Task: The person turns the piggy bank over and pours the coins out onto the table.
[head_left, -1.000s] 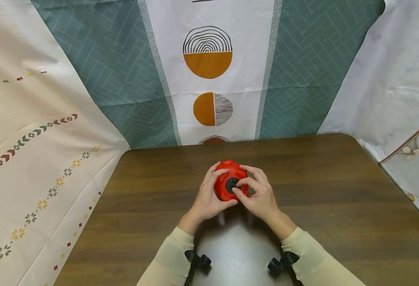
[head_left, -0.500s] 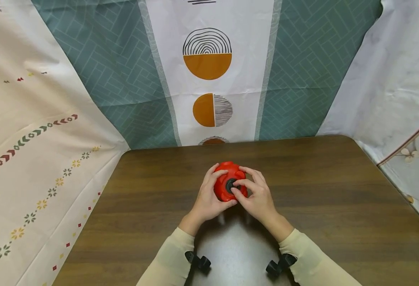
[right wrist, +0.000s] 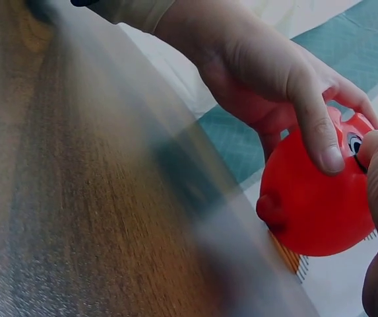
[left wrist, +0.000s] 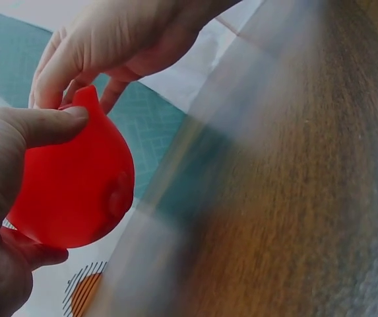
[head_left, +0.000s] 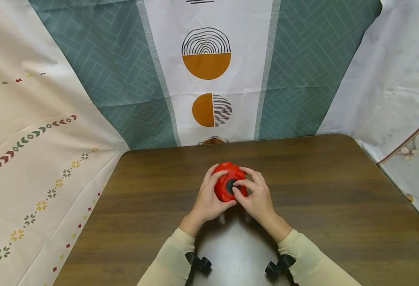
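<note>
“Holding what, exactly?”

“A red, bumpy round toy (head_left: 221,184) with a printed eye (right wrist: 354,142), raised above the wooden table (head_left: 141,198) between both hands.”

“How does each hand lie?”

“The left hand (head_left: 208,196) is clamped round one side, thumb nearest the person, probably to keep it steady. The right hand (head_left: 259,198) grips the opposite side, its thumb and forefinger close together at the black plug (head_left: 229,186); whether they pinch or press it, I cannot tell.”

“Why that angle?”

“Perhaps so the plug faces the person.”
</note>
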The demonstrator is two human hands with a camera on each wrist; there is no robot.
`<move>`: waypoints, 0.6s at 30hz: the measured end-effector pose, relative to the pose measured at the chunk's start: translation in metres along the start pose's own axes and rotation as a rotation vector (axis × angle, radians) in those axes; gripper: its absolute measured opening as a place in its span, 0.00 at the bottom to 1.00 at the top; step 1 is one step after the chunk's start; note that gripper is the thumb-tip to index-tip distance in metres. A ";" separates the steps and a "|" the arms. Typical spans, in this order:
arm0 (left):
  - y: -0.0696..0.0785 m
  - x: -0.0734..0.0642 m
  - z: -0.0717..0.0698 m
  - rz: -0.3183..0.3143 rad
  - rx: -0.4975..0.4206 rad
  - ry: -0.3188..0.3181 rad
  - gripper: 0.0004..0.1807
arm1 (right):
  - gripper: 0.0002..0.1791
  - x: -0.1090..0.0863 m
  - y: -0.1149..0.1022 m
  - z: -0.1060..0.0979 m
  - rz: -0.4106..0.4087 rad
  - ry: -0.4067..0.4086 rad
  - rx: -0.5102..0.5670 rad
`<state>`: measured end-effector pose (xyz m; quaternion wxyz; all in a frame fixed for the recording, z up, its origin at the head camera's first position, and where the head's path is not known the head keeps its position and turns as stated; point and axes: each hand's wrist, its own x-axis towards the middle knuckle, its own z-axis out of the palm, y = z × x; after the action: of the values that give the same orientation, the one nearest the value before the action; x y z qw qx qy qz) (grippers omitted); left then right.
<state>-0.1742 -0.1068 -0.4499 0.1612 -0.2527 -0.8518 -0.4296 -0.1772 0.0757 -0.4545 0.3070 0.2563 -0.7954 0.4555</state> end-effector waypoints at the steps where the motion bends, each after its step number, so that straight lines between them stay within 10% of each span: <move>1: 0.000 0.000 0.000 0.001 0.000 -0.001 0.43 | 0.04 0.000 0.000 0.000 -0.002 0.002 0.000; 18: 0.001 -0.001 0.001 -0.015 -0.008 -0.037 0.43 | 0.02 0.001 0.003 -0.005 -0.022 -0.083 -0.013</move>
<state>-0.1726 -0.1053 -0.4503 0.1411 -0.2550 -0.8548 -0.4294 -0.1790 0.0812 -0.4536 0.2801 0.2816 -0.8075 0.4360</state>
